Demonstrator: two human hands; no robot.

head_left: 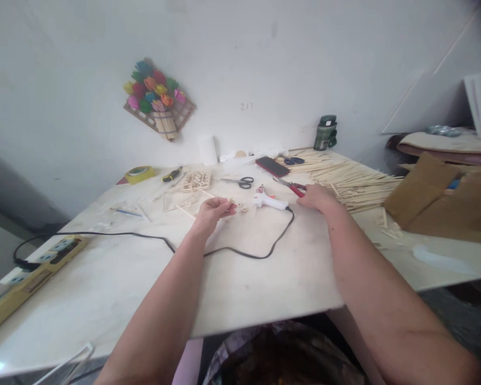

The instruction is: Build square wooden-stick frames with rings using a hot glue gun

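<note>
My left hand [214, 214] is closed in a pinch on a small pale wooden piece [234, 202] above the table, its exact shape too small to make out. My right hand [318, 198] is closed round the red handles of pliers [292, 187], whose jaws point to the upper left. Between my hands lies a white glue gun [271, 201], its black cord looping across the table. A little wooden bit [244, 209] rests just right of my left fingertips. Beyond my left hand is a lattice of glued sticks [196, 181].
Black scissors [246, 183] and a phone [272, 166] lie farther back. Many thin wooden sticks [353, 182] spread at right, beside a cardboard box [444, 198]. A power strip [34, 278], yellow tape [140, 174] and a yellow-black cutter [172, 174] are at left; a dark bottle [325, 132] stands behind.
</note>
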